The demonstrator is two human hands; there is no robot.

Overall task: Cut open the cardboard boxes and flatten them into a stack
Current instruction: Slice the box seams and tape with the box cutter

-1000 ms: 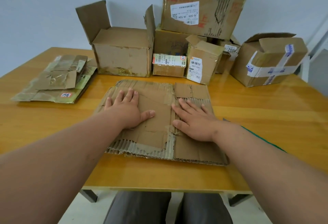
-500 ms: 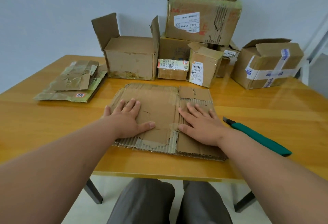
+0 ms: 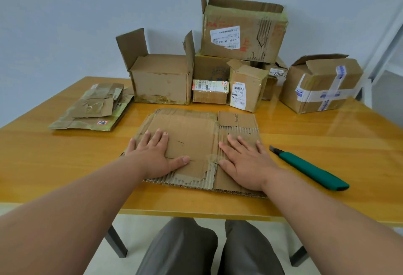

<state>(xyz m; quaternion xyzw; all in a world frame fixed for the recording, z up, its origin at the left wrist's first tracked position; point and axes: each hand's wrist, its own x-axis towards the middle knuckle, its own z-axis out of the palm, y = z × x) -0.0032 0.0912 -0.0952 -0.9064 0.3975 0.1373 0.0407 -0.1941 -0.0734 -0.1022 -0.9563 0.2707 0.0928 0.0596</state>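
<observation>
A flattened brown cardboard box lies on the wooden table in front of me. My left hand presses flat on its left half, fingers straight and spread. My right hand presses flat on its right half the same way. A green utility knife lies on the table just right of my right hand, blade end pointing away. A stack of flattened boxes sits at the left.
Several unflattened boxes stand along the back: an open-flapped box, a small labelled box, an upright narrow box, a large box stacked on others, a taped box at right. The table's near edge lies just below the flattened box.
The view has drawn back and tilted up, so the knife is now fully visible. Both hands stay pressed flat on the cardboard in much the same places.
</observation>
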